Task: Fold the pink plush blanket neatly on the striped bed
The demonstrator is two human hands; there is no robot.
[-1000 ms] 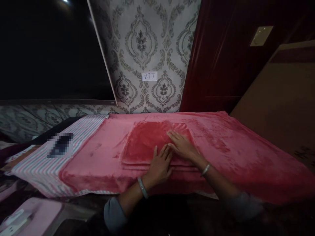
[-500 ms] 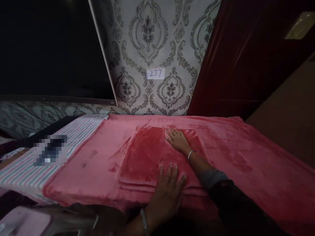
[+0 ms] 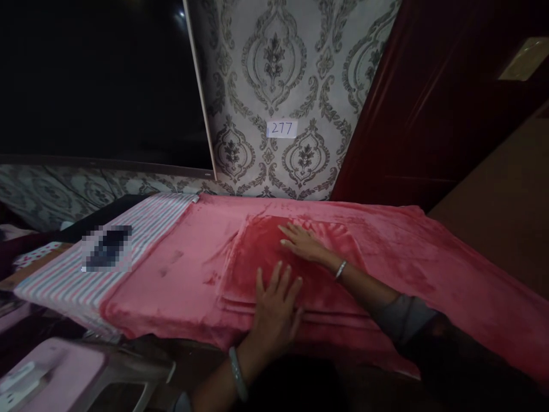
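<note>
A folded red plush cloth (image 3: 253, 252) lies on the table in a flat, layered rectangle. My left hand (image 3: 277, 303) rests on its near part, fingers spread and a bracelet on the wrist. Farther back, my right hand (image 3: 302, 241) lies flat on the upper middle of the folded cloth, fingers stretched toward the left. It wears a silver bracelet. Neither hand grips anything. Beneath is a larger pink-red plush cover (image 3: 171, 263) of similar fabric, spread over the table.
A striped cloth (image 3: 141, 229) with a blurred dark object (image 3: 109, 247) covers the table's left end. Behind stand a patterned wall with a "277" label (image 3: 282, 129), a dark screen (image 3: 103, 86) and a dark red door (image 3: 398, 114). A pink stool (image 3: 64, 366) is at lower left.
My right hand has slid left over the folded cloth. My left hand has moved forward and slightly left onto it. The view has shifted a little.
</note>
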